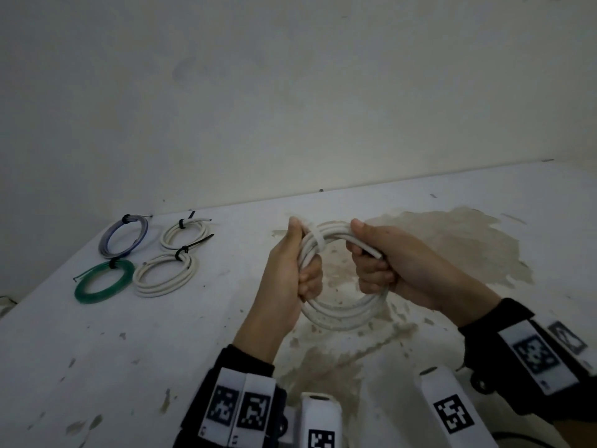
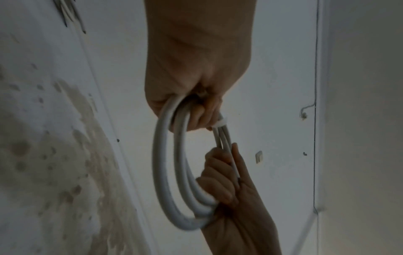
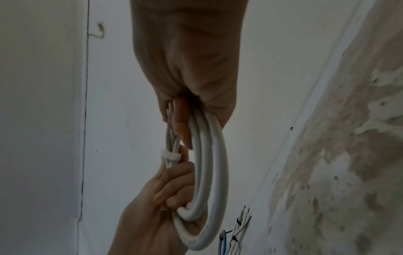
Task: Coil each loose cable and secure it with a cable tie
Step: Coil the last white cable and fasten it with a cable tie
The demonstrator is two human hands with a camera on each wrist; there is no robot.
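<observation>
Head view: left hand (image 1: pixel 284 270) and right hand (image 1: pixel 397 266) each clench the white cable coil (image 1: pixel 342 313).

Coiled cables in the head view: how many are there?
5. Four lie tied on the table: purple coil, green coil, two white coils. One white coil is held in both hands.

Both hands are raised in front of the body, wrists in dark cuffs. The left hand (image 1: pixel 290 270) stands nearly upright, thumb on top, fingers curled in a tight grip round one side of the cable coil (image 1: pixel 342 313). The right hand (image 1: pixel 391 263) faces it, knuckles outward, fingers wrapped round the opposite side; its thumb seems to press along the top, though blur hides the tip.
</observation>
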